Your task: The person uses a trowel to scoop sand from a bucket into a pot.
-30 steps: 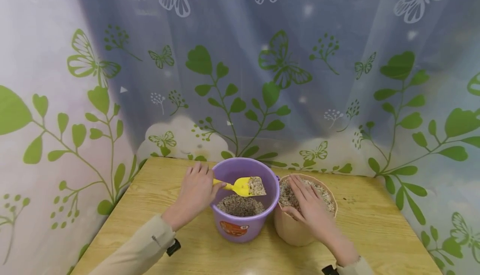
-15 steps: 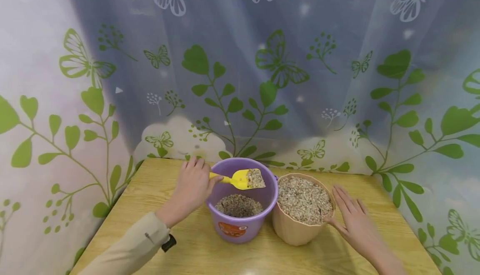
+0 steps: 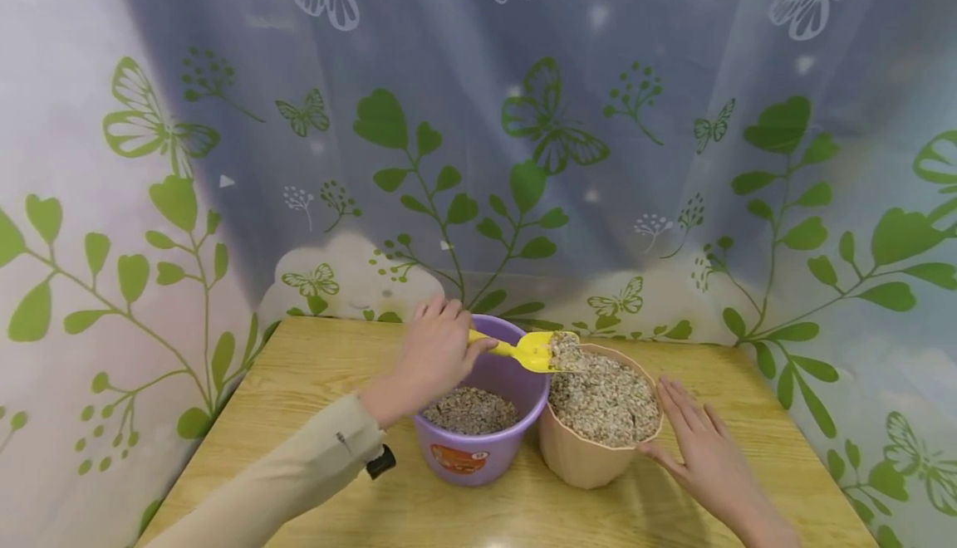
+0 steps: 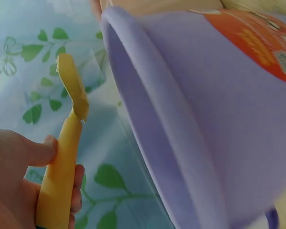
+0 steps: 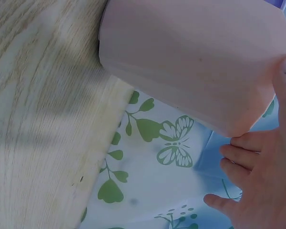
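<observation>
My left hand (image 3: 429,359) grips the handle of a yellow toy shovel (image 3: 532,352), with fingers and thumb curled round it in the left wrist view. Pale grainy material lies on the shovel's blade, which reaches over the left rim of a peach pot (image 3: 586,453). Similar grains (image 3: 606,398) fill that pot almost to its brim. Below my left hand stands a purple bucket (image 3: 478,455) with an orange label, partly filled with grains. At the pot's right side, my right hand (image 3: 710,457) touches the rim with its thumb and straight fingers; the right wrist view shows it against the wall.
Bucket and pot stand side by side on a wooden table (image 3: 314,365). Behind and at both sides hangs a curtain (image 3: 449,158) printed with leaves and butterflies. A dark band (image 3: 380,461) sits at the left cuff.
The shovel with its grains has moved right, from above the bucket to the pot's rim. My right hand has left the grains in the pot and now rests at its right side.
</observation>
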{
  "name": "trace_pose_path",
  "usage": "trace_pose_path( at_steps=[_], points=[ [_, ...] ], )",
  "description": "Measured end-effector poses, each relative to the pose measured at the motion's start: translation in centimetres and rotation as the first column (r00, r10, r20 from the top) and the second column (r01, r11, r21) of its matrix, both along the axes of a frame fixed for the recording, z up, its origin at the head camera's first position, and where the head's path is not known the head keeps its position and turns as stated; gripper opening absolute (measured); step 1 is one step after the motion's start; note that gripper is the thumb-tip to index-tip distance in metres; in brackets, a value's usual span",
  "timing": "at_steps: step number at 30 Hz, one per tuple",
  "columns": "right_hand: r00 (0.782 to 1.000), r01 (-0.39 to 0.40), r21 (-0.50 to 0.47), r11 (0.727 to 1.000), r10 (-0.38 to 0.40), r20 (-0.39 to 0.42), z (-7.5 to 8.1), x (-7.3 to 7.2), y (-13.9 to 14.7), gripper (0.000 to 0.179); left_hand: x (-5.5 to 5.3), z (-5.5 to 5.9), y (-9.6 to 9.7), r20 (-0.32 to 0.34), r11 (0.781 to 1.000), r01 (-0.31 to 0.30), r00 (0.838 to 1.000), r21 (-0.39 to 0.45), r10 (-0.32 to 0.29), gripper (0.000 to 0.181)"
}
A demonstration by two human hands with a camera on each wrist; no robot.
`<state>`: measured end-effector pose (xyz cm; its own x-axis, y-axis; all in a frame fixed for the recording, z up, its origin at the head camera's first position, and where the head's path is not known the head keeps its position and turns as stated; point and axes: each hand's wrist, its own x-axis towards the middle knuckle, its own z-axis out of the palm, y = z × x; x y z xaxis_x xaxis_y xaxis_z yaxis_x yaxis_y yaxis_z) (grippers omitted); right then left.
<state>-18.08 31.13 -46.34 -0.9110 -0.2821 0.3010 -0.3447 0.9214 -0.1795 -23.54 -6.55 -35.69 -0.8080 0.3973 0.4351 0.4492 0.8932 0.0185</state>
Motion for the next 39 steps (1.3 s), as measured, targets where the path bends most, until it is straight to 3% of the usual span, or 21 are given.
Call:
trace_pose_path(
  at_steps=[6,12,14,19,23,32,39],
  points=[
    [1.000,0.003,0.000,1.000,-0.003,0.006,0.1,0.0,0.0,0.092,-0.5,-0.1,3.6,-0.024,0.996,0.063,0.998,-0.057,-0.064,0.046],
    [1.000,0.003,-0.002,1.000,-0.003,0.010,0.0,0.0,0.1,0.092,-1.0,-0.6,6.8,0.013,0.982,0.075,0.997,-0.175,-0.074,0.048],
    [1.000,0.004,-0.006,1.000,-0.004,0.007,0.0,0.1,0.1,0.092,-1.0,-0.7,7.7,0.021,0.972,0.078,0.997,-0.221,-0.076,0.046],
    [1.000,0.006,-0.010,1.000,-0.006,0.009,0.0,0.2,0.1,0.093,-0.8,-0.2,9.4,-0.014,0.921,0.079,0.996,-0.382,-0.092,0.049],
    [0.999,0.015,-0.014,1.000,-0.015,0.031,0.0,0.1,0.1,0.094,-0.6,0.3,9.8,-0.066,0.892,0.089,0.989,-0.444,-0.131,0.047],
    [1.000,0.008,-0.025,1.000,-0.008,0.020,0.0,0.2,0.1,0.094,-0.4,2.4,9.0,-0.057,0.847,0.123,0.982,-0.517,-0.178,0.040],
    [1.000,0.008,-0.027,1.000,-0.007,0.013,0.0,0.1,0.1,0.094,-0.2,4.0,8.4,-0.098,0.815,0.097,0.978,-0.572,-0.185,0.036]
  ],
)
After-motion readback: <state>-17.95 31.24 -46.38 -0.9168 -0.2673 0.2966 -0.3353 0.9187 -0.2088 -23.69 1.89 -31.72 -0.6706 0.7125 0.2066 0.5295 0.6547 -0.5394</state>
